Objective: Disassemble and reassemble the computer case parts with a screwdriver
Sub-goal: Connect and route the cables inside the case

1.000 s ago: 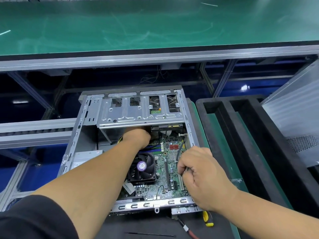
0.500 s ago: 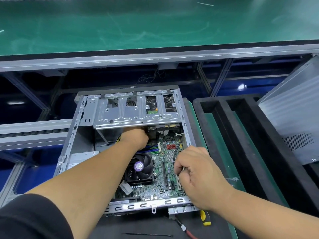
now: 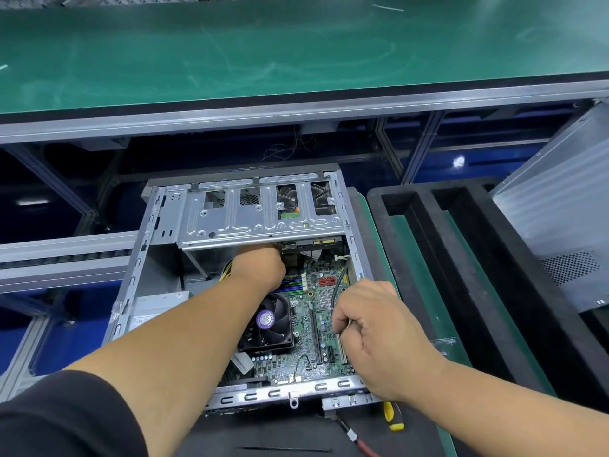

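Note:
The open computer case (image 3: 131,285) lies flat in front of me, its green motherboard (image 3: 306,344) and black CPU fan (image 3: 270,324) exposed. My left hand (image 3: 260,265) reaches under the silver drive cage (image 3: 263,219) at the case's far end, so its fingers are hidden. Over the board's right side, my right hand (image 3: 379,331) is curled and pinches a thin black cable (image 3: 339,285) that runs up toward the case's right wall. A yellow-handled screwdriver (image 3: 393,420) lies just outside the case's near edge, partly under my right wrist.
A black foam tray (image 3: 461,258) with long slots sits right of the case. A silver side panel (image 3: 560,225) leans at the far right. A green conveyor surface (image 3: 296,61) runs across the back. A red and black cable (image 3: 352,435) trails from the case's near edge.
Both hands keep their places in the case; only the view shifts slightly.

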`<state>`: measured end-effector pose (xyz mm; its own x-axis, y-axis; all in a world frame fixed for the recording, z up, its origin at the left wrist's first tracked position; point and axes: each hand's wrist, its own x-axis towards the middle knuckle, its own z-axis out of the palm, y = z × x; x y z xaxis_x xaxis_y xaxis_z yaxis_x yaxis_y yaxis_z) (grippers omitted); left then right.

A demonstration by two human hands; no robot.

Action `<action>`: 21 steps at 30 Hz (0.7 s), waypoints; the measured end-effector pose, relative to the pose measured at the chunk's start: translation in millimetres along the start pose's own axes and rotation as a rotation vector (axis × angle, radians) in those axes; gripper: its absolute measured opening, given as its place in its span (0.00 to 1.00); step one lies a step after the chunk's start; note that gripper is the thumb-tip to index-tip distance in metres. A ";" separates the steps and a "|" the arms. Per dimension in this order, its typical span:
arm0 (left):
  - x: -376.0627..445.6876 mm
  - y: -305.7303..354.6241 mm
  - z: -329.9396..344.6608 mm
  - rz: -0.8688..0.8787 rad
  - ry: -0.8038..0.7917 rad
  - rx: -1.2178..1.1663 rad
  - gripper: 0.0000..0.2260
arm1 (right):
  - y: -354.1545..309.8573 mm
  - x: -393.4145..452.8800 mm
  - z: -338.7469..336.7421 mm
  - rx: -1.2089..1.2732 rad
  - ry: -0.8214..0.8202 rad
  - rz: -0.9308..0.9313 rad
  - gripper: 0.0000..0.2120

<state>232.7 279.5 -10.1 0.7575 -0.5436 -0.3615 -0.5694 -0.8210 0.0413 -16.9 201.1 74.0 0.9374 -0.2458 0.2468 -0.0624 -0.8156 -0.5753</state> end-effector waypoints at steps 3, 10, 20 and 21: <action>-0.8 -0.6 -1.0 0.008 -0.013 -0.026 0.13 | -0.2 0.4 0.1 -0.006 -0.001 -0.001 0.13; -4.0 -1.0 -3.9 0.039 0.003 -0.005 0.12 | 0.3 0.2 0.9 0.005 0.004 -0.005 0.13; -1.7 -1.7 -7.4 0.056 -0.066 0.013 0.14 | 1.1 0.2 0.9 0.011 -0.002 0.005 0.14; -1.7 -1.5 -11.0 0.059 -0.108 0.021 0.13 | 0.6 0.2 0.6 0.012 -0.003 0.006 0.14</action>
<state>235.8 279.8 0.6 0.6843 -0.5679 -0.4574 -0.6193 -0.7837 0.0464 -16.5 200.9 73.2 0.9380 -0.2490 0.2413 -0.0635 -0.8076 -0.5862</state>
